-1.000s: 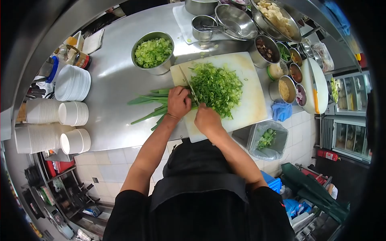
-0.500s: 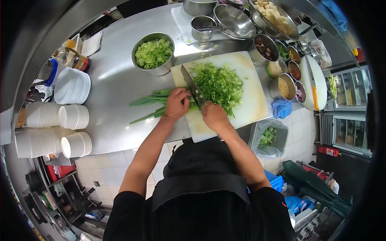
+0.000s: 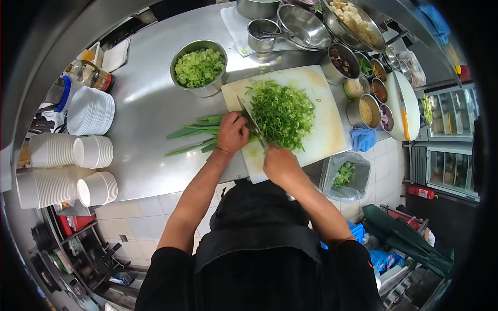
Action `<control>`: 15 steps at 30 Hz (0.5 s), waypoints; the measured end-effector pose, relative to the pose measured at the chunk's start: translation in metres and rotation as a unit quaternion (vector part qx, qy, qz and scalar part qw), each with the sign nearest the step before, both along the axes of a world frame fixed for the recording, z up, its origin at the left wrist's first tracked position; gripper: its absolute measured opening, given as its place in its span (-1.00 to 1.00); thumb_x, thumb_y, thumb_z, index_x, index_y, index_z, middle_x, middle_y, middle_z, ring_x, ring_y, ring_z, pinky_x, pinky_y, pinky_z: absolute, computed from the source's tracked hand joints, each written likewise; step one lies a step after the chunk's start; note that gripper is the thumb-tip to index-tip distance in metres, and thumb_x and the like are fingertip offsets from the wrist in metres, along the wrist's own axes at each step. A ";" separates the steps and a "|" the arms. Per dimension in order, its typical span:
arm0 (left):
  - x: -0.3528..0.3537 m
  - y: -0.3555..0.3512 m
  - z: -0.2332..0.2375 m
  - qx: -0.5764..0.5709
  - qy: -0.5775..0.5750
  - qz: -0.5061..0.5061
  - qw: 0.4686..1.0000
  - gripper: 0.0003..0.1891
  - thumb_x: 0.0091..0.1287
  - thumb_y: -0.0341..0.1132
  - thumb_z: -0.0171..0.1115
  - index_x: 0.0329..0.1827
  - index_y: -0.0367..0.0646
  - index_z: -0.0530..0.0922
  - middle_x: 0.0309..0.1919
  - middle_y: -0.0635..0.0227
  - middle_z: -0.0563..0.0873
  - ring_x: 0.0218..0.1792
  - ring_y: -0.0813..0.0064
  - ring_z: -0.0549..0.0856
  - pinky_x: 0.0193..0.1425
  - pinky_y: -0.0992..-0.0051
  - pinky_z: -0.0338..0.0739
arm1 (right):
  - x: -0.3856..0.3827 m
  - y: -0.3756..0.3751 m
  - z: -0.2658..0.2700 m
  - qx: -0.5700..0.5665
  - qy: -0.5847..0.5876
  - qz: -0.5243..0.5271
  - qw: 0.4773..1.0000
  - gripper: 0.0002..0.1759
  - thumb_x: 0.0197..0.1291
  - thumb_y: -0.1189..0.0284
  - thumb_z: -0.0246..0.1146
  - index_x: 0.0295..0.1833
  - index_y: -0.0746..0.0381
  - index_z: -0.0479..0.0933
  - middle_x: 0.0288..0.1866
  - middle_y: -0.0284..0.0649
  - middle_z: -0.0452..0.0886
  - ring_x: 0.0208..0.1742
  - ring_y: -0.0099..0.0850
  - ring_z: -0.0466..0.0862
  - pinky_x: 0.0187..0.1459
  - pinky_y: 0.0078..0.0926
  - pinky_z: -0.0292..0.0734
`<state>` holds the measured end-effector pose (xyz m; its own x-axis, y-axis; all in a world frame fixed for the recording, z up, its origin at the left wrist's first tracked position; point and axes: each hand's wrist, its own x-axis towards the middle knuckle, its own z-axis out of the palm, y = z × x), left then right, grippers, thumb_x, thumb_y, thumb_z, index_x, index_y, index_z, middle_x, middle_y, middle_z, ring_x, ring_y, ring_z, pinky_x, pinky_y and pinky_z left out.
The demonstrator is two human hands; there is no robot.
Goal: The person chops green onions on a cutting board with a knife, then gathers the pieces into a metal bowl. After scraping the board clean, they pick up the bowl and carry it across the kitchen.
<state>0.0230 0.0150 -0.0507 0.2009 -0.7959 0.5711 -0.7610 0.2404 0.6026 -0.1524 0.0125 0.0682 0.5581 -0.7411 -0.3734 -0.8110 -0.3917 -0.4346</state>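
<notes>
My right hand (image 3: 280, 163) is closed round the handle of a knife (image 3: 251, 120), its blade pointing up and left over the white cutting board (image 3: 332, 119). Curled fingers of my left hand (image 3: 233, 132) press on a bunch of green onions (image 3: 194, 132) beside the blade, at the board's left edge. The long green leaves stick out to the left over the steel table. Chopped green onion (image 3: 282, 114) lies heaped just right of the knife. A steel pot (image 3: 214, 89) holding more chopped pieces stands up and left of the board.
Steel bowls and small pots (image 3: 365, 111) of ingredients line the right side, near a blue cloth (image 3: 363, 140). Stacked white plates (image 3: 91, 111) and bowls (image 3: 97, 188) stand at left. A lined bin (image 3: 346, 176) is below the table's right edge.
The knife has turned more upright on its edge, and its tip has moved slightly right and down. Both hands have shifted slightly right, the right one also down.
</notes>
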 end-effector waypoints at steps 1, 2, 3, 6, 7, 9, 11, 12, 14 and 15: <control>0.000 0.001 0.000 0.000 0.000 -0.002 1.000 -0.81 -0.07 -0.58 0.19 -0.36 -0.17 0.56 -0.26 0.19 0.55 -0.20 0.06 0.57 -0.11 0.21 0.51 | 0.008 -0.005 -0.012 -0.009 -0.013 -0.004 1.000 -0.75 0.14 0.54 0.09 -0.12 0.50 0.47 -0.32 0.31 0.65 -0.24 0.19 0.70 -0.15 0.02 0.63; -0.001 0.003 0.000 0.001 0.001 -0.002 1.000 -0.81 -0.07 -0.58 0.19 -0.36 -0.17 0.56 -0.26 0.19 0.55 -0.20 0.06 0.57 -0.11 0.21 0.51 | 0.012 -0.008 -0.022 -0.009 -0.012 -0.003 1.000 -0.75 0.14 0.54 0.09 -0.12 0.50 0.47 -0.32 0.31 0.65 -0.24 0.19 0.70 -0.15 0.02 0.63; 0.000 0.003 0.000 -0.002 -0.003 -0.005 1.000 -0.81 -0.07 -0.58 0.19 -0.36 -0.18 0.56 -0.26 0.19 0.56 -0.20 0.06 0.57 -0.10 0.21 0.51 | 0.018 -0.013 -0.023 -0.008 -0.011 -0.021 1.000 -0.75 0.14 0.53 0.09 -0.12 0.50 0.47 -0.32 0.32 0.65 -0.22 0.19 0.70 -0.14 0.02 0.63; 0.002 0.006 -0.003 0.003 0.001 -0.013 1.000 -0.80 -0.07 -0.58 0.19 -0.34 -0.18 0.55 -0.26 0.19 0.56 -0.21 0.06 0.57 -0.10 0.20 0.51 | 0.014 -0.012 -0.012 -0.006 -0.018 -0.033 0.999 -0.75 0.14 0.53 0.10 -0.12 0.50 0.47 -0.32 0.32 0.64 -0.22 0.18 0.70 -0.14 0.03 0.63; 0.002 0.002 -0.003 0.005 0.010 -0.011 1.000 -0.80 -0.06 -0.59 0.19 -0.34 -0.18 0.55 -0.26 0.19 0.56 -0.21 0.06 0.57 -0.10 0.20 0.51 | 0.010 -0.014 0.000 -0.011 -0.025 -0.023 0.999 -0.75 0.14 0.54 0.09 -0.12 0.50 0.46 -0.33 0.31 0.64 -0.22 0.18 0.70 -0.15 0.03 0.62; 0.001 0.002 -0.004 0.005 0.020 -0.009 1.000 -0.80 -0.06 -0.59 0.18 -0.34 -0.18 0.55 -0.26 0.18 0.55 -0.21 0.05 0.57 -0.10 0.20 0.51 | 0.001 -0.001 0.026 -0.012 -0.013 -0.016 1.000 -0.76 0.14 0.55 0.09 -0.13 0.49 0.46 -0.34 0.30 0.64 -0.24 0.17 0.70 -0.16 0.03 0.63; 0.002 0.002 -0.004 0.002 0.028 -0.004 1.000 -0.80 -0.06 -0.59 0.18 -0.34 -0.19 0.55 -0.26 0.18 0.55 -0.21 0.05 0.57 -0.11 0.20 0.51 | 0.002 0.003 0.027 -0.016 -0.003 -0.007 1.000 -0.77 0.14 0.55 0.08 -0.14 0.49 0.46 -0.35 0.29 0.64 -0.25 0.17 0.71 -0.17 0.02 0.63; 0.003 0.002 -0.004 -0.001 0.024 -0.011 1.000 -0.81 -0.05 -0.59 0.17 -0.34 -0.19 0.54 -0.26 0.17 0.54 -0.21 0.05 0.56 -0.11 0.20 0.51 | 0.007 0.005 0.015 -0.016 -0.005 -0.013 1.000 -0.77 0.15 0.55 0.08 -0.14 0.49 0.46 -0.35 0.29 0.64 -0.25 0.16 0.70 -0.17 0.01 0.63; 0.003 0.003 -0.005 -0.004 0.020 -0.020 1.000 -0.81 -0.05 -0.59 0.17 -0.34 -0.19 0.54 -0.26 0.16 0.54 -0.21 0.04 0.56 -0.11 0.20 0.51 | 0.016 0.006 -0.008 -0.017 -0.007 -0.019 1.000 -0.77 0.15 0.55 0.08 -0.14 0.49 0.47 -0.35 0.28 0.64 -0.26 0.16 0.70 -0.18 0.01 0.63; 0.002 0.004 -0.007 -0.002 0.020 -0.020 1.000 -0.81 -0.05 -0.59 0.17 -0.34 -0.20 0.53 -0.26 0.15 0.53 -0.21 0.04 0.56 -0.11 0.19 0.50 | 0.023 0.002 -0.015 -0.023 -0.015 -0.032 0.999 -0.77 0.15 0.55 0.08 -0.14 0.49 0.47 -0.36 0.28 0.64 -0.26 0.16 0.71 -0.18 0.00 0.64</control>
<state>0.0253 0.0189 -0.0572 0.1910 -0.8018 0.5663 -0.7262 0.2727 0.6311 -0.1290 0.0143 0.0532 0.5190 -0.7920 -0.3215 -0.8221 -0.3595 -0.4416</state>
